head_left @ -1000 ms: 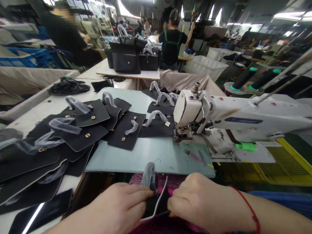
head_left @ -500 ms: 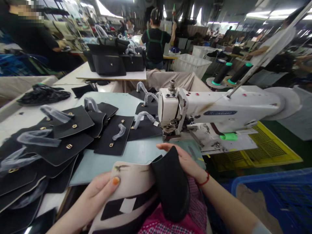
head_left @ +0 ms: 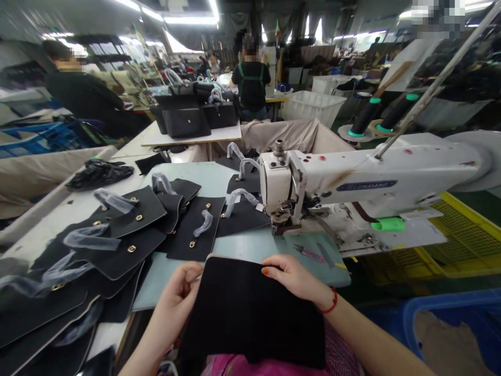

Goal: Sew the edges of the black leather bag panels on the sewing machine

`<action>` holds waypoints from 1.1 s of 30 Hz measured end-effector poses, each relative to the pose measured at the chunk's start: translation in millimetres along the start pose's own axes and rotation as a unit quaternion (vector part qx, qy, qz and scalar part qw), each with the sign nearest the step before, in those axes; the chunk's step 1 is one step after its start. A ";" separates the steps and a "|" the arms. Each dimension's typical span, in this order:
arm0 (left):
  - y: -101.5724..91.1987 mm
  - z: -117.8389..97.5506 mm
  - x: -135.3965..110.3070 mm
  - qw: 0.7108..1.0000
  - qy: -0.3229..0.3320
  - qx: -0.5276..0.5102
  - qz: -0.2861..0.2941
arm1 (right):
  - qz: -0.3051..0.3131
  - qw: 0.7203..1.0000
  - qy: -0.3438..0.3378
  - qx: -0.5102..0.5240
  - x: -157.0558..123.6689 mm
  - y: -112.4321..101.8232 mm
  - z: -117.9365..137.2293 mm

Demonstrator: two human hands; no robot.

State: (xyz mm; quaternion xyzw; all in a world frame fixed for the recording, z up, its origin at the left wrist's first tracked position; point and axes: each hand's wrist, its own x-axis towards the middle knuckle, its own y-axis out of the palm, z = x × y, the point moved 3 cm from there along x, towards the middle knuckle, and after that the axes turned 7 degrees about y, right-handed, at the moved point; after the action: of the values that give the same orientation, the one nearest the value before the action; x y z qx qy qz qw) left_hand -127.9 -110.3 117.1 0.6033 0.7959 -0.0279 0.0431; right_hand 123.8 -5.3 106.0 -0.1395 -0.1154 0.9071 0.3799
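Black panel (head_left: pixel 254 313) flipped; between right-hand fingers (head_left: pixel 277 273)

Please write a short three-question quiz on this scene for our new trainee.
1. True or false: the right hand holds the black panel near its top edge.
2. Where do the pink-handled snips lie? (a) in the blue crate (b) on the blue-green tabletop (c) in the yellow crate
3. Fill the gap: the wrist cord is ___ in colour.
Key: 1 true; 2 b; 3 red.
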 end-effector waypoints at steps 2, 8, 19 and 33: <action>-1.4 -2.3 -6.0 0.999 -0.016 0.023 0.016 | -0.014 1.000 0.001 0.016 -7.2 -3.8 6.4; 5.3 -7.1 -17.6 0.995 -0.025 0.096 -0.002 | 0.000 1.000 -0.023 0.018 -23.7 -6.5 26.3; 15.7 -24.3 -28.3 0.975 0.074 0.205 -0.048 | -0.008 0.995 -0.019 -0.097 -33.4 -1.6 54.1; 30.6 -38.9 -33.3 0.973 0.109 0.205 -0.011 | -0.014 0.993 -0.061 -0.097 -22.0 7.5 86.3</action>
State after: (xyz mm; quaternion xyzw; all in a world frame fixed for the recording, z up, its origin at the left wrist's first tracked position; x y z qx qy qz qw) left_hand -90.8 -130.2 159.4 0.5900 0.7797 -0.1253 -0.1684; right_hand 104.2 -35.2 187.8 -0.1182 -0.2279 0.8932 0.3692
